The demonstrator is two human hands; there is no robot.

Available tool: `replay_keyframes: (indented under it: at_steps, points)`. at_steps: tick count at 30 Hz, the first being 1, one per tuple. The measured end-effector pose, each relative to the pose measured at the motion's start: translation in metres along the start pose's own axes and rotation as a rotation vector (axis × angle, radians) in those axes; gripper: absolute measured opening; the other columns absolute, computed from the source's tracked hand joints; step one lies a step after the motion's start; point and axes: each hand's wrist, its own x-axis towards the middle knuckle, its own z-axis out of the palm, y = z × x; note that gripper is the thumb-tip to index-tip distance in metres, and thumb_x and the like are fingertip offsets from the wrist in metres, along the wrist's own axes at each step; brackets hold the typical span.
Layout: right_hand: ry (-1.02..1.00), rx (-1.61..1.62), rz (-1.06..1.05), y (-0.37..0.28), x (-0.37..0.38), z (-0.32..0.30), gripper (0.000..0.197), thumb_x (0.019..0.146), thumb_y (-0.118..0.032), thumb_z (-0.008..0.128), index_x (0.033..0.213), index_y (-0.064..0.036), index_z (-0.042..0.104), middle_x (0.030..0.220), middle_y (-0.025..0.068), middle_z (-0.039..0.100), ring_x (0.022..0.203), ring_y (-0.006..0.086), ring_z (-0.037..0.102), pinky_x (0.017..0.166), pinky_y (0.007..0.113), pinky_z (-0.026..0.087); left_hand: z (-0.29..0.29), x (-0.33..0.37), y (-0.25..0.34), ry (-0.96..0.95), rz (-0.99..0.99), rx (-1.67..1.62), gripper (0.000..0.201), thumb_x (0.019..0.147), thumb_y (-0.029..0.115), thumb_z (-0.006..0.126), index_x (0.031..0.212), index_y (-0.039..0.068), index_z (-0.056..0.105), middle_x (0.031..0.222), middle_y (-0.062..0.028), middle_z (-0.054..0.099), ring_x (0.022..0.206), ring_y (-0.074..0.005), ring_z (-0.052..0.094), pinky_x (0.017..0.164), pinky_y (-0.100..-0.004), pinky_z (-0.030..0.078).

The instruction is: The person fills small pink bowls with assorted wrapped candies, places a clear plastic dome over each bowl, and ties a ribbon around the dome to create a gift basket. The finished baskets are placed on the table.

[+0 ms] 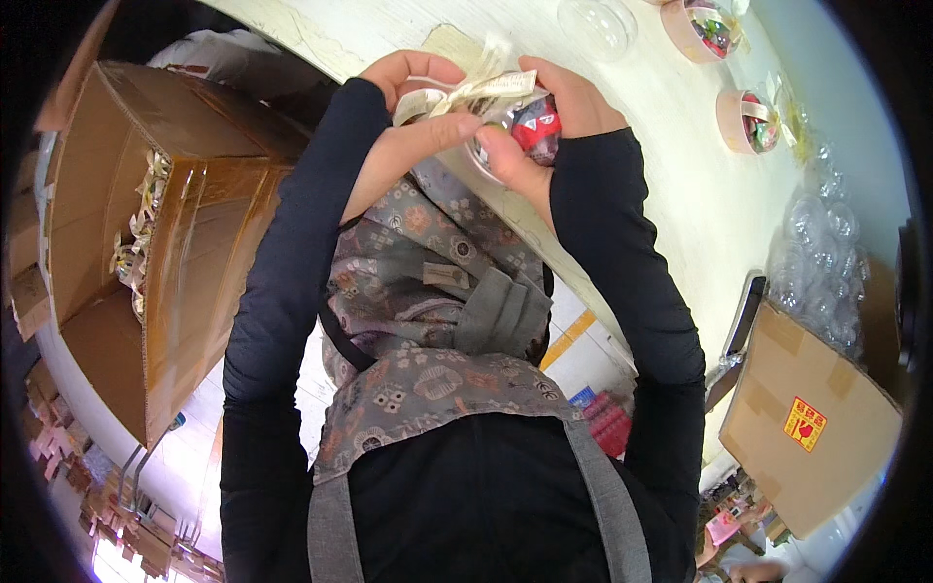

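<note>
Between my two hands, near the table's front edge, is a small round gift box (536, 128) with a clear cover. Red and dark wrapped pieces show through it. A cream ribbon bow (491, 89) is tied across its top. My left hand (403, 146) curls around the left side, its thumb lying along the ribbon. From the right, my right hand (575, 97) grips the box, thumb at the near side and fingers behind. Some fingertips are hidden by the bow and the box.
Two similar ribboned round boxes, a far one (688, 37) and a nearer one (739, 124), stand right on the white table (661, 185). A clear plastic dome (598, 27) lies behind. Stacked clear shells (821, 228) and a cardboard carton (807, 389) are right; an open carton (209, 204) holding ribboned items is left.
</note>
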Motion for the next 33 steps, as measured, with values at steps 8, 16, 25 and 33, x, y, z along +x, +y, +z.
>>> replay_keyframes:
  at_steps: [8,16,25,33]
  points:
    - [-0.168,0.057,0.187,-0.003,-0.002,-0.008,0.060,0.075,-0.037,0.069,0.120,-0.0023,0.049,0.107,0.0190,0.058,0.095,0.0303,0.060,0.081,0.035,0.048,0.002,0.003,-0.002,0.034,-0.158,-0.345,0.044,0.081,0.018,0.067,0.119,0.007,0.045,0.095,-0.0055,0.061,0.072,-0.0087,0.053,0.063,-0.0202,0.045]
    - [-0.045,-0.083,0.069,0.002,-0.005,0.004,0.064,0.067,-0.046,0.072,0.105,0.0029,0.053,0.092,0.0174,0.060,0.076,0.0279,0.061,0.068,0.041,0.046,-0.005,0.013,0.017,-0.080,0.140,0.126,0.062,0.076,0.016,0.072,0.128,0.015,0.039,0.098,-0.0032,0.058,0.074,-0.0110,0.059,0.062,-0.0185,0.046]
    - [-0.167,0.066,0.002,0.028,-0.012,-0.004,0.087,0.059,-0.038,0.079,0.123,0.0052,0.040,0.107,0.0240,0.054,0.095,0.0312,0.056,0.079,0.040,0.048,0.017,0.024,0.026,-0.107,0.040,0.139,0.078,0.066,0.011,0.079,0.131,0.008,0.038,0.114,-0.0100,0.054,0.105,-0.0204,0.054,0.088,-0.0312,0.047]
    - [-0.320,0.421,0.241,0.045,-0.012,-0.006,0.098,0.048,-0.055,0.082,0.123,-0.0045,0.044,0.104,0.0198,0.055,0.095,0.0311,0.053,0.082,0.038,0.047,0.039,0.028,0.021,-0.254,-0.001,-0.311,0.089,0.062,0.007,0.082,0.135,0.007,0.030,0.121,-0.0122,0.049,0.112,-0.0221,0.050,0.095,-0.0340,0.042]
